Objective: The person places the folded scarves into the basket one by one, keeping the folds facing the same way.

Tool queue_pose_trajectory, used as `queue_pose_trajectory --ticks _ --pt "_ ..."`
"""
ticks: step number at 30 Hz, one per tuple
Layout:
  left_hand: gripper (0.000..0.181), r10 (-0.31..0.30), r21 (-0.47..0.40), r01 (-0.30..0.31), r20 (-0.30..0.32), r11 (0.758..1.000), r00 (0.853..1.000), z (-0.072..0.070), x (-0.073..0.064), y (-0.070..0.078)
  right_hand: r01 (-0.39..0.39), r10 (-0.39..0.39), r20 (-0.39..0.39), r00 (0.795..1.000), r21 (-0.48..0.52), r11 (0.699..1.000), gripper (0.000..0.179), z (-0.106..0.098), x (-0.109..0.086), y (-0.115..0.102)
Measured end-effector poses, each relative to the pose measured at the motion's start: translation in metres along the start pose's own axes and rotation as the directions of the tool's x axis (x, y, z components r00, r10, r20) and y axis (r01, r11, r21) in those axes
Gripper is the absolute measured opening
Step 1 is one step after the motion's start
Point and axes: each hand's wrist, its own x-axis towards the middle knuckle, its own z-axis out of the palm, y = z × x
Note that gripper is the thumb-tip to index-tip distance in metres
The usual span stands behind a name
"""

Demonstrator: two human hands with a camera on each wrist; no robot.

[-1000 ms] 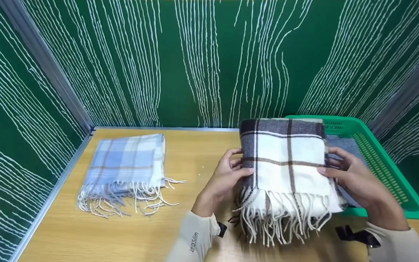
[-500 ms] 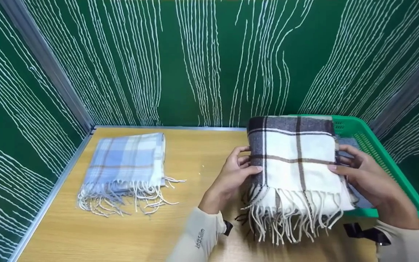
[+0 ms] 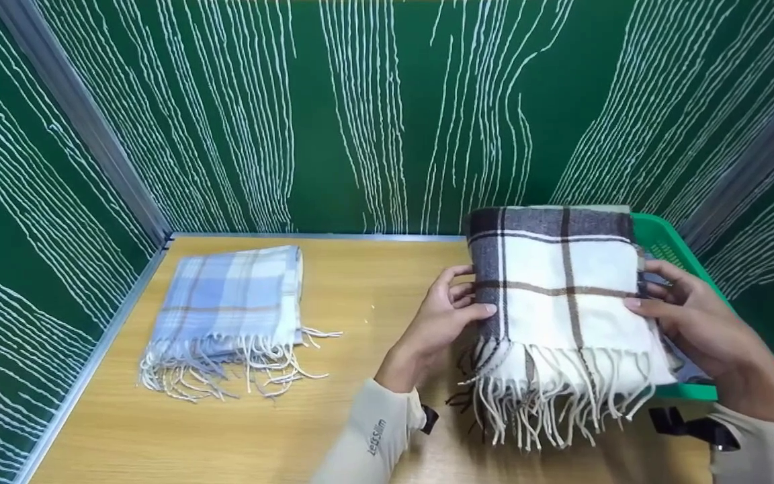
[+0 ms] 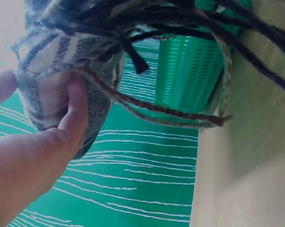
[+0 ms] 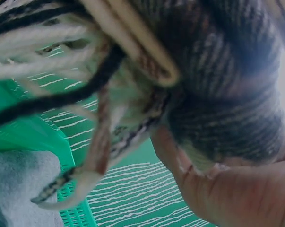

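A folded plaid scarf [image 3: 575, 296], white with dark grey and brown bands, is held up between both hands, its fringe hanging toward the front. My left hand [image 3: 437, 319] grips its left edge, thumb on top and fingers underneath. On the opposite edge, my right hand [image 3: 713, 323] pinches it the same way. In the left wrist view the thumb and a finger press into the folded scarf [image 4: 47, 94]. The right wrist view shows the thick fold of the scarf [image 5: 227, 109] in the hand, with loose fringe strands in front.
Behind and below the scarf stands a green plastic basket [image 3: 662, 235], mostly hidden, with a grey cloth [image 5: 24, 184] inside. A folded light blue plaid scarf [image 3: 226, 296] lies on the left of the wooden table [image 3: 360, 376]. Green walls with white lines enclose the back and sides.
Both hands have carried the dark and white plaid scarf to the right and slightly up, so it now covers more of the green basket. The blue scarf has stayed in place.
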Motion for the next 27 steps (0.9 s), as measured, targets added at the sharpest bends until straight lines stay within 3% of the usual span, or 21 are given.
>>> queue_pose_trajectory --ticks 13,21,27 --pt "0.067 0.04 -0.02 -0.039 0.041 0.999 0.998 0.014 0.003 0.011 -0.028 0.024 -0.082 0.996 -0.048 0.998 0.044 -0.007 -0.007 -0.019" --pt "0.065 0.04 -0.061 -0.036 0.059 0.997 0.997 0.023 0.005 0.014 0.025 -0.026 -0.08 0.996 -0.006 1.0 0.043 -0.012 -0.011 -0.025" --pt "0.066 0.051 -0.055 -0.048 0.067 0.997 0.996 0.029 0.007 0.015 0.03 -0.034 -0.101 0.994 -0.044 0.999 0.046 -0.016 -0.014 -0.031"
